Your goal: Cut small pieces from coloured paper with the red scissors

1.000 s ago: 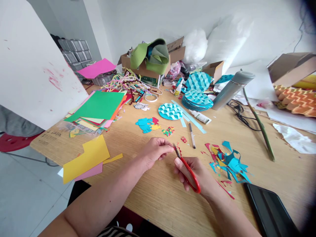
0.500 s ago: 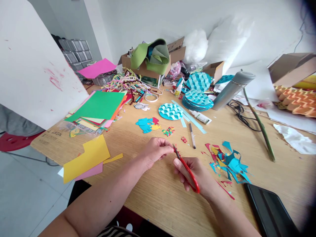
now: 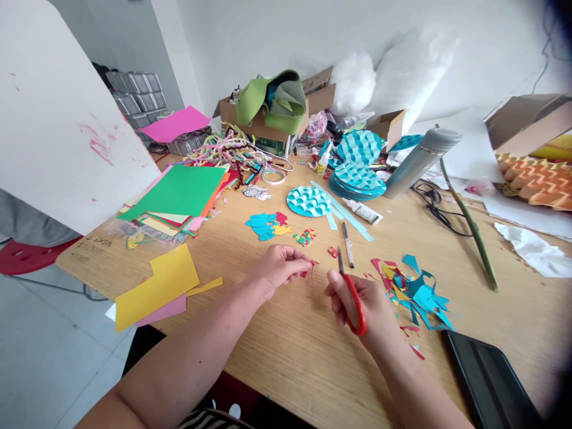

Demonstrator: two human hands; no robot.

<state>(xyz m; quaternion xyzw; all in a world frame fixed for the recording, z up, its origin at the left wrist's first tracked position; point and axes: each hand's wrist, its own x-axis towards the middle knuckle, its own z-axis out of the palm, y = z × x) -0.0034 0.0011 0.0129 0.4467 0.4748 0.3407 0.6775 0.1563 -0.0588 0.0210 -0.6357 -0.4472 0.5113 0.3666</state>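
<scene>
Person's L hand (image 3: 281, 269) pinches small red paper piece (image 3: 304, 274) btwn thumb & fingertips, over light-brown wooden table (image 3: 286, 345); R hand (image 3: 369, 302) w/ fingers curled round red-handled metal scissors (image 3: 353, 291), blades near paper, not touching.

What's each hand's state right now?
Left hand: closed, pinching a small red paper piece.
Right hand: closed, holding red-handled scissors.

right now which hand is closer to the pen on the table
Right. The right hand, gripping the red-handled scissors, is just on the near side of the pen; the left hand, pinching red paper, is farther off to its left.
</scene>
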